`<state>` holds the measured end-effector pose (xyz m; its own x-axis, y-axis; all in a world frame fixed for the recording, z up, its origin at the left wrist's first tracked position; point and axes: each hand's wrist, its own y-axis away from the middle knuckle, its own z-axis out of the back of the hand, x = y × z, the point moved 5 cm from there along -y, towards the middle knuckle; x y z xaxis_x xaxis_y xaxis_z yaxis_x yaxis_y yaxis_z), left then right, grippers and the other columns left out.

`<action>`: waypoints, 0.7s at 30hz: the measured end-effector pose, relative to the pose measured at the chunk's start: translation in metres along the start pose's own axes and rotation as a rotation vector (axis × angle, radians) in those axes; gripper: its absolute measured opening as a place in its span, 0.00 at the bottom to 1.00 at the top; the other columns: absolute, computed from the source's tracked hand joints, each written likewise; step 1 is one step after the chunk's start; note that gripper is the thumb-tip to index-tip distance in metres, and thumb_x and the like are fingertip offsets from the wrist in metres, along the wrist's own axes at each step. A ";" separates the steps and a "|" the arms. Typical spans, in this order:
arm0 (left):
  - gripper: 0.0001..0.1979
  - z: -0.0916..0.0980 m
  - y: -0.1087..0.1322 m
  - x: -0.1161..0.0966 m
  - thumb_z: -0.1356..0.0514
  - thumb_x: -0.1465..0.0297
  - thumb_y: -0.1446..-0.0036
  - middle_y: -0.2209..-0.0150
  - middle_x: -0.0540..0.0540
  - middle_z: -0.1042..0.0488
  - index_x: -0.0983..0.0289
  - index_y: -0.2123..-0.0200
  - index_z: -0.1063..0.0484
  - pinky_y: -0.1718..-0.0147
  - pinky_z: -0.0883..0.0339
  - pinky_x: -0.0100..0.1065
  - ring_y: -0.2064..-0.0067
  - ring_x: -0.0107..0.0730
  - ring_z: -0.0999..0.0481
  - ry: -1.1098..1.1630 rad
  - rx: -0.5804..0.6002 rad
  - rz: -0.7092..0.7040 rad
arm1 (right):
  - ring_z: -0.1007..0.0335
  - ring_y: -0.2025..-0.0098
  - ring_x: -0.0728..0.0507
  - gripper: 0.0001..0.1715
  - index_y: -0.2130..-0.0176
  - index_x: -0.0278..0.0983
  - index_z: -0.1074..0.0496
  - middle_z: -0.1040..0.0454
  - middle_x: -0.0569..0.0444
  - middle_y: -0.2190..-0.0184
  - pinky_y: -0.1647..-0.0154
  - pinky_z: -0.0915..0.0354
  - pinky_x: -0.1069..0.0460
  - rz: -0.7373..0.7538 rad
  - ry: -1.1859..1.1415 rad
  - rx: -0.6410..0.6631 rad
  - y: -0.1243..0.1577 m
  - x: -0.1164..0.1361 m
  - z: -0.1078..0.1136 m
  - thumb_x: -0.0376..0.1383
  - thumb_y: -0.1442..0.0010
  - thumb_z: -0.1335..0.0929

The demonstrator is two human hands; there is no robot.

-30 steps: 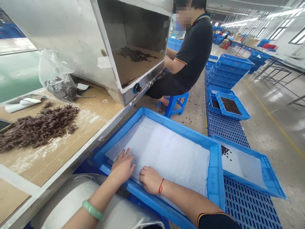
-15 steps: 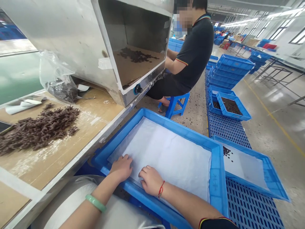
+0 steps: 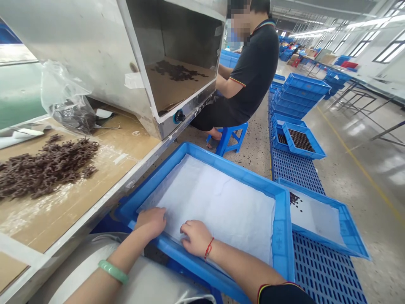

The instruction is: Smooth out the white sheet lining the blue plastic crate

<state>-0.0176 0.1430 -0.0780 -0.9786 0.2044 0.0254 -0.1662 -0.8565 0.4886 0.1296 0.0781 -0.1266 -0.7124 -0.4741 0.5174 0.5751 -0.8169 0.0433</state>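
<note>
A white sheet [image 3: 221, 202] lines the large blue tray [image 3: 282, 236] in front of me. At the tray's near left corner my left hand [image 3: 151, 221], with a green bangle on its arm, lies over the sheet's edge. Its fingers bend downward and are partly hidden, and I see no object in them. My right hand [image 3: 196, 238], wearing a red cord bracelet, rests on the sheet along the near side. Its fingers curve loosely, the thumb apart from them, holding nothing visible.
On the bench at left lies a heap of dark brown small pieces [image 3: 47, 166] beside a clear plastic bag [image 3: 68, 105]. A metal hood [image 3: 95, 55] stands behind. A co-worker [image 3: 253, 80] sits beyond. Another lined blue tray [image 3: 351, 236] sits at right, near stacked trays [image 3: 300, 95].
My left hand has slid left along the sheet toward the tray's corner, its fingers less spread. My right hand stays about the same place on the sheet. The view has shifted slightly.
</note>
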 end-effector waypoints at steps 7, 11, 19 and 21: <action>0.17 0.005 -0.004 0.008 0.52 0.81 0.47 0.53 0.56 0.30 0.61 0.60 0.28 0.57 0.37 0.45 0.49 0.45 0.34 0.044 -0.121 -0.091 | 0.31 0.65 0.43 0.20 0.64 0.37 0.29 0.28 0.54 0.68 0.66 0.39 0.53 0.038 0.181 0.139 -0.010 -0.006 -0.003 0.48 0.49 0.27; 0.16 0.003 -0.006 0.008 0.51 0.80 0.48 0.53 0.57 0.30 0.62 0.61 0.28 0.57 0.37 0.44 0.50 0.45 0.35 0.082 -0.161 -0.102 | 0.29 0.67 0.42 0.19 0.65 0.36 0.27 0.27 0.52 0.70 0.71 0.39 0.53 0.074 0.226 0.249 -0.014 -0.004 -0.003 0.48 0.51 0.27; 0.18 0.017 -0.009 0.027 0.51 0.78 0.50 0.50 0.53 0.30 0.62 0.59 0.28 0.48 0.40 0.36 0.47 0.38 0.34 0.263 -0.248 -0.074 | 0.29 0.66 0.44 0.08 0.66 0.37 0.26 0.26 0.51 0.69 0.70 0.39 0.54 0.054 0.215 0.284 -0.011 0.002 -0.003 0.34 0.48 0.32; 0.18 0.026 -0.009 0.038 0.52 0.77 0.47 0.48 0.53 0.31 0.62 0.56 0.29 0.47 0.41 0.33 0.47 0.35 0.33 0.320 -0.285 -0.035 | 0.29 0.65 0.44 0.08 0.65 0.37 0.26 0.26 0.52 0.68 0.70 0.40 0.55 0.063 0.201 0.286 -0.011 0.001 -0.001 0.34 0.48 0.33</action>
<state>-0.0502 0.1708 -0.0584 -0.9527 0.1168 -0.2805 -0.1828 -0.9577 0.2223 0.1217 0.0860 -0.1277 -0.7208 -0.5987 0.3493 0.6892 -0.6726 0.2693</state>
